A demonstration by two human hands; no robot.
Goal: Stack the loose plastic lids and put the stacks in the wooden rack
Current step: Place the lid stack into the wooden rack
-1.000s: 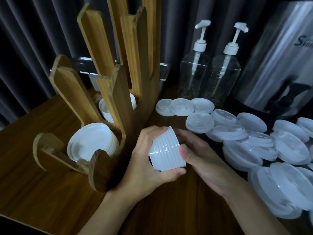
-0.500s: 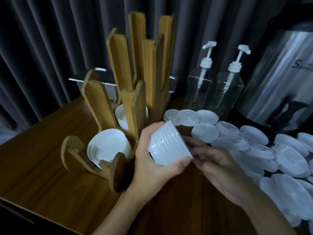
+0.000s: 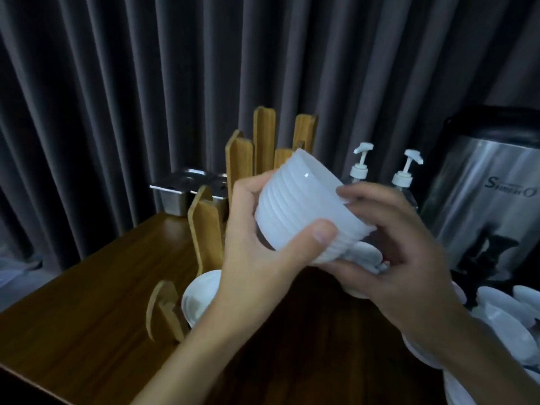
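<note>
White lid stack (image 3: 304,211) was held tilted above the table (image 3: 87,302), before the rack (image 3: 206,229), clasped by left grip (image 3: 254,267) and right grip (image 3: 403,258). Lowering it into a free slot was judged next.

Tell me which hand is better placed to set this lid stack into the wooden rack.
Left. The left hand grips the lid stack, thumb across it, and the wooden rack stands on its side. The right hand holds the stack's far edge, farther from the rack.
</note>
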